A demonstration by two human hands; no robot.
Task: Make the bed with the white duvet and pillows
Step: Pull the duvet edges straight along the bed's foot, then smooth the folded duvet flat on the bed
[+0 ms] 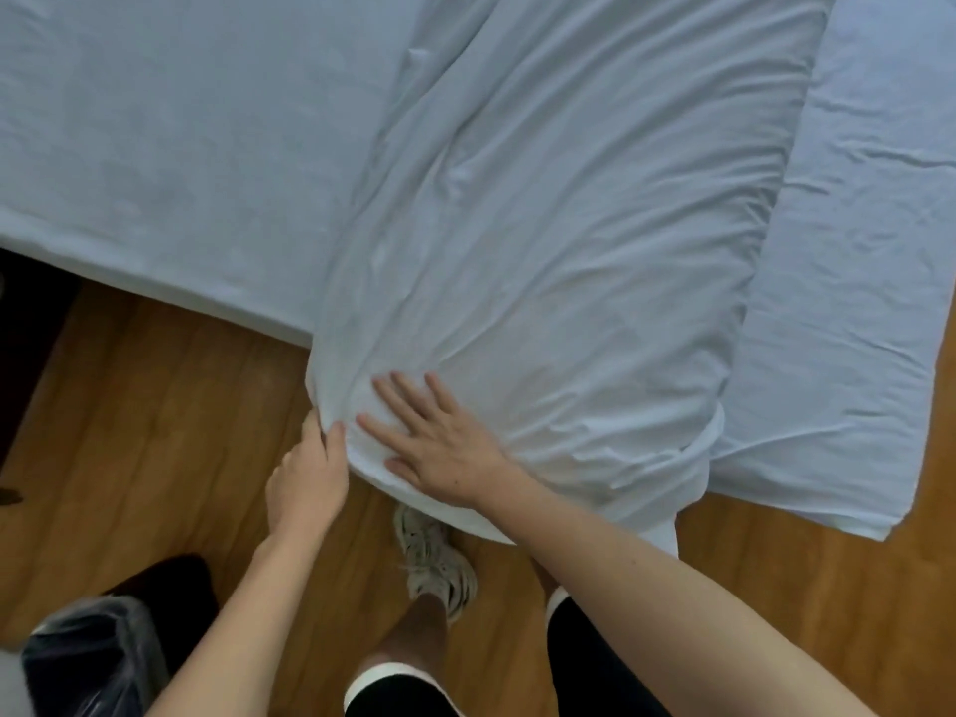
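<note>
The white duvet [543, 240] lies across the bed [170, 147] in the middle of the frame, wrinkled, and its lower corner hangs over the bed edge above the wooden floor [155, 406]. The left hand [305, 483] pinches this corner at lower centre, with the thumb and fingers curled round the fabric. The right hand [439, 447] rests flat on the duvet just beside it, with fingers [408, 395] straight and spread, holding nothing. A flat white sheet [853, 302] lies at the right of the frame. A white sneaker [434, 556] stands on the floor under the hands. A bin with a plastic bag [88, 659] is at lower left.
</note>
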